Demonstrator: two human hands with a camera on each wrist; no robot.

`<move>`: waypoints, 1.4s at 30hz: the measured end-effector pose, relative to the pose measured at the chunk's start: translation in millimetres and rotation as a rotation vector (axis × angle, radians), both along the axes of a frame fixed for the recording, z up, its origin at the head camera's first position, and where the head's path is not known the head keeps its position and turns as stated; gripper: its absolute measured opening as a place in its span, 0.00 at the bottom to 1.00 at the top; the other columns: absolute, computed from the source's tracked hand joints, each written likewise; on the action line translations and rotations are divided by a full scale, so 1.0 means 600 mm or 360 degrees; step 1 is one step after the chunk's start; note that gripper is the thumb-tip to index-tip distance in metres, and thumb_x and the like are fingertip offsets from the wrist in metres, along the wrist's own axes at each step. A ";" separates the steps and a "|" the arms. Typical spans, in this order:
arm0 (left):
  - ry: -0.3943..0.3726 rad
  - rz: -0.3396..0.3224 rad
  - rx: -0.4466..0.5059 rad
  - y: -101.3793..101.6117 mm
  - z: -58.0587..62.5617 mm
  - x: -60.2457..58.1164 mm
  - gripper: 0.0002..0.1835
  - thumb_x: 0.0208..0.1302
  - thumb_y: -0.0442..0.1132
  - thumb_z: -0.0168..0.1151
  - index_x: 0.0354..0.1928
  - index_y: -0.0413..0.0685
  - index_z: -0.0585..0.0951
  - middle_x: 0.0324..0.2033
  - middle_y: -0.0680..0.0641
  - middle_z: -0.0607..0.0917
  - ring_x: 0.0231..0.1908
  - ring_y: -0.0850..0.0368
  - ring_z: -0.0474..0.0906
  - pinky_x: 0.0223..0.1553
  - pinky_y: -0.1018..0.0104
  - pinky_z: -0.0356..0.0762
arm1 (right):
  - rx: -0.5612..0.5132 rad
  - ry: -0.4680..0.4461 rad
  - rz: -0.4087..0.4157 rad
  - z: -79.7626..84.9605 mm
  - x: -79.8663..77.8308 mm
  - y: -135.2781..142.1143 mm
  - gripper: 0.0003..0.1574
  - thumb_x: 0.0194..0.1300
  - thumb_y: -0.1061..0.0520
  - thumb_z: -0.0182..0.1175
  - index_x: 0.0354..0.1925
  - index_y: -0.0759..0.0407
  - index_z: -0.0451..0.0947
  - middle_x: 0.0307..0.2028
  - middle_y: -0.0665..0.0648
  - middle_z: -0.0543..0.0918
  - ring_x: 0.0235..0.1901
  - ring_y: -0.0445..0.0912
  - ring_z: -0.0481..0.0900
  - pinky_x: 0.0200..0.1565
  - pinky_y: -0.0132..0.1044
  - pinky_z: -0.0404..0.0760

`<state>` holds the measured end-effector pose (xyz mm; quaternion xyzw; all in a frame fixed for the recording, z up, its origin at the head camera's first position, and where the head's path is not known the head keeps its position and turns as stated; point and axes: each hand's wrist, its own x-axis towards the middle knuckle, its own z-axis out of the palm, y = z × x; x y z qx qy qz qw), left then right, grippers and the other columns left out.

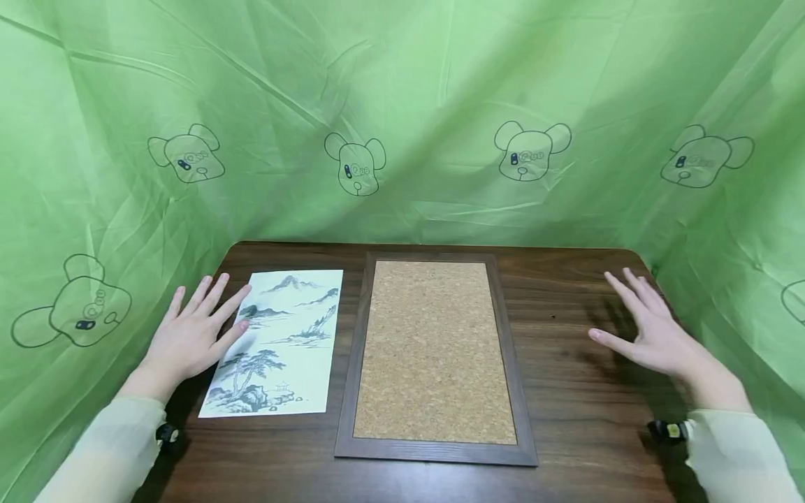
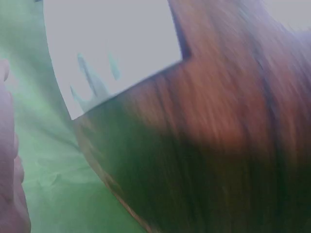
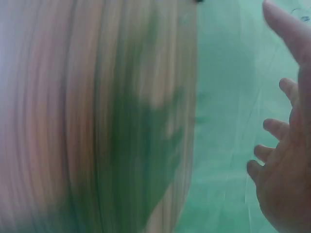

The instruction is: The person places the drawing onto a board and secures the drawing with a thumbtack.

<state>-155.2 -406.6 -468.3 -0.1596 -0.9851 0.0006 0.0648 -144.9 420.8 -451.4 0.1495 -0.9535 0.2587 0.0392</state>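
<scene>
My left hand (image 1: 191, 335), fingers spread, hovers over the left edge of a white paper sheet (image 1: 308, 349) printed with an ink landscape of mountains, trees and rocks. Its thumb and index fingertip overlap the sheet in the head view. In the left wrist view the sheet (image 2: 116, 43) looks washed out. A dark wooden frame (image 1: 525, 447) around a cork board (image 1: 437, 349) lies flat in the middle of the table. Off to the right, my right hand (image 1: 660, 335) is held with spread fingers above the tabletop and holds nothing; its shadow falls on the wood.
The dark brown wooden table (image 1: 585, 433) has rounded far corners. Green cloth (image 1: 428, 84) with bear-head line drawings hangs close behind it and along both sides. Each wrist carries a small black device, one at the left cuff (image 1: 168, 433), one at the right cuff (image 1: 668, 431).
</scene>
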 end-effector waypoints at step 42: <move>-0.0457 0.0447 0.1227 0.034 -0.041 -0.026 0.57 0.76 0.59 0.69 0.89 0.41 0.46 0.80 0.23 0.59 0.76 0.17 0.60 0.71 0.24 0.63 | -0.0530 -0.0632 0.0389 -0.083 -0.045 -0.218 0.61 0.71 0.46 0.76 0.89 0.43 0.53 0.87 0.57 0.54 0.83 0.66 0.54 0.78 0.68 0.57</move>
